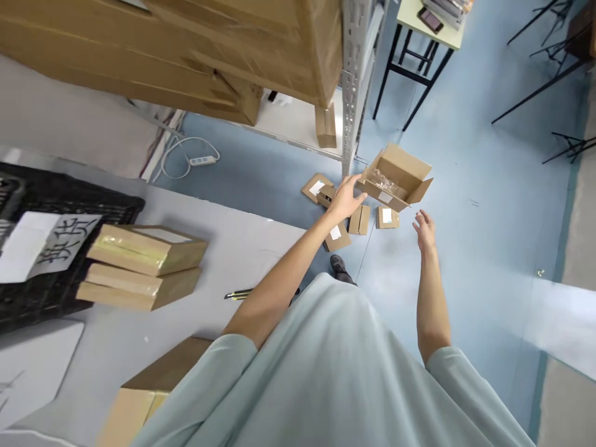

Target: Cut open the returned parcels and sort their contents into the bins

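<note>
An open cardboard box [404,162] is in front of me, its flaps spread and crumpled clear plastic [384,180] inside. My left hand [345,197] is by its left corner, fingers stretched out and apart; I cannot tell whether the fingertips touch the flap. Below and right of the box, my right hand [424,230] hangs free with fingers loosely spread, holding nothing. Several smaller cartons lie on the floor around my left hand, among them a labelled one [388,217] and a plain one [359,220]. Whether the open box rests on the floor is unclear.
To my left, a grey table [242,248] carries two stacked cartons [146,267], a black crate [69,192] and a cutter knife [238,294]. A metal shelf post [352,81] stands ahead beside large cartons [223,43]. A stool [435,28] stands farther off.
</note>
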The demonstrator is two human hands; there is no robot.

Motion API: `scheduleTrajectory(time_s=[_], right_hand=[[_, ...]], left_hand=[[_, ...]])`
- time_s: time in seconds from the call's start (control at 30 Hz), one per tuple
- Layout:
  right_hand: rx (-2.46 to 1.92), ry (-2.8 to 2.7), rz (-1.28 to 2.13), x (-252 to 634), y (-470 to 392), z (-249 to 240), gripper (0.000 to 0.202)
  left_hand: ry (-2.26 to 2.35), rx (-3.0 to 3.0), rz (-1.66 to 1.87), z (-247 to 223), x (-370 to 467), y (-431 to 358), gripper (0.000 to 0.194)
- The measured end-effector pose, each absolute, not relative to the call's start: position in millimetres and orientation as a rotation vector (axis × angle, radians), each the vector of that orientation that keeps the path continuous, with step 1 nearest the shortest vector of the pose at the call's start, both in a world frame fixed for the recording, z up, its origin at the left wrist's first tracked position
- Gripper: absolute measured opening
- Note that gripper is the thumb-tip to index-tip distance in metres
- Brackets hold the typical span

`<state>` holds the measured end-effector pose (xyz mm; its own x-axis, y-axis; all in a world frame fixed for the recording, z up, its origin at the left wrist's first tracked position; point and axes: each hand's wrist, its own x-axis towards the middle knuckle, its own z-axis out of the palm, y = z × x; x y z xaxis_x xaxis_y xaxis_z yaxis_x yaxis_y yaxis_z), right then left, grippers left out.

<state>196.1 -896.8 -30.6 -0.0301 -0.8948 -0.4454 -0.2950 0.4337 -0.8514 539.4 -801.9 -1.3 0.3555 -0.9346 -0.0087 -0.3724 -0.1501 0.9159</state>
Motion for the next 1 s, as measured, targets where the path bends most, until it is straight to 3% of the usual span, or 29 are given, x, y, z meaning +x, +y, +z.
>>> scheduleTrajectory(time_s=[0.23,0.43,0.77,0.9,1.0], right_hand=[[-1.236,1.238,-0.324,312,-825,-62,0.08],[-1.343,0.772,0.117,431,-728,-69,0.078],[-1.532,0.169,0.638,528,-521,-36,0.061],[-1.586,0.051,0.787,530,-426,-31,0.068],[-1.634,0.053,0.808,526,-363,-31,0.085]], left_hand=[[-0.736,1.911,-0.771,-11,548,-611,0.047],[-0.127,1.983,-0.449,1,543,-444,0.037],[0.708,1.913,0.225,27,457,-165,0.048],[0.957,1.933,0.357,12,418,-62,0.05],[1.098,1.917,0.288,-7,402,4,0.066]])
